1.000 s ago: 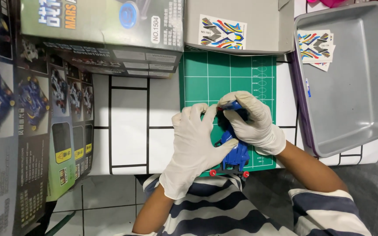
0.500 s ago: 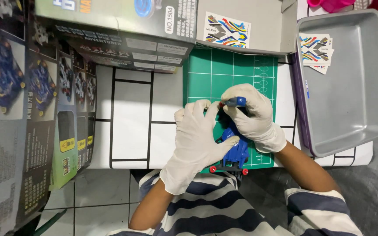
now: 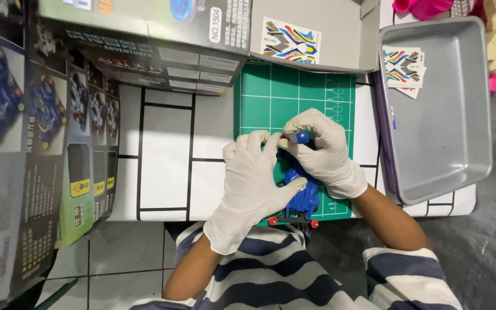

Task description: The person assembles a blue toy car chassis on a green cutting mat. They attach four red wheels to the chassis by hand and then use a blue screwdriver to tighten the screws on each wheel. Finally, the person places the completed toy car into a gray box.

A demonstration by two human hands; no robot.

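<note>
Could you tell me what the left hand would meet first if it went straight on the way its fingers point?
Most likely the right hand, already touching its fingertips above the blue toy car; the left hand points up-right.
</note>
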